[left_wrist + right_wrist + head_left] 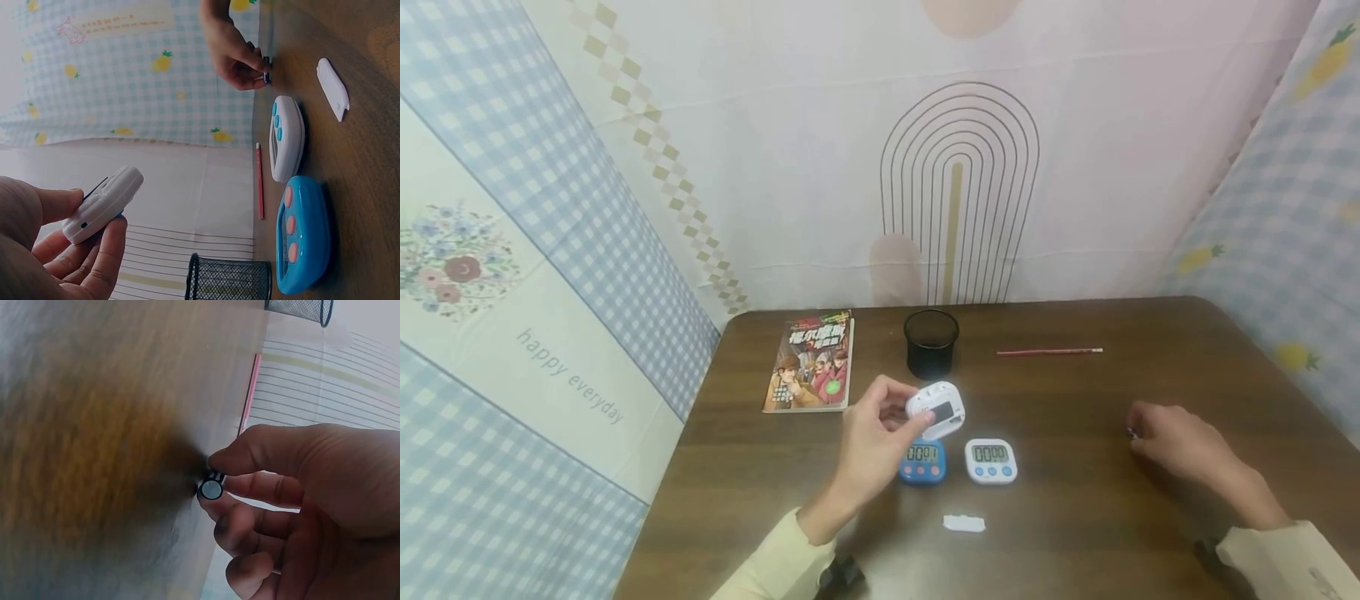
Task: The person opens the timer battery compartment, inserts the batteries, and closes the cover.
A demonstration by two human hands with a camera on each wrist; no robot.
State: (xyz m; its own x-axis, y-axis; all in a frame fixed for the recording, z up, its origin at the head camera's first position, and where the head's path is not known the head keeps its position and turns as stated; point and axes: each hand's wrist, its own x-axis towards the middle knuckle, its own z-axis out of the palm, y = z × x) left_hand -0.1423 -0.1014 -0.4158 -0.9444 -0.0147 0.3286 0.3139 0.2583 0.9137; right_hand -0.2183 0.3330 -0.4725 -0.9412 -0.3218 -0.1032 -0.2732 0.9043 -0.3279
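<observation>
A white timer [936,409], back up, is held off the table; a small dark battery [212,488] is pinched upright.

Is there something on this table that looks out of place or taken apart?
Yes. A small white cover lies loose on the table, in front of the two standing timers. The left hand holds a third white timer lifted off the table, and the right hand pinches a small battery, so that timer looks opened.
</observation>
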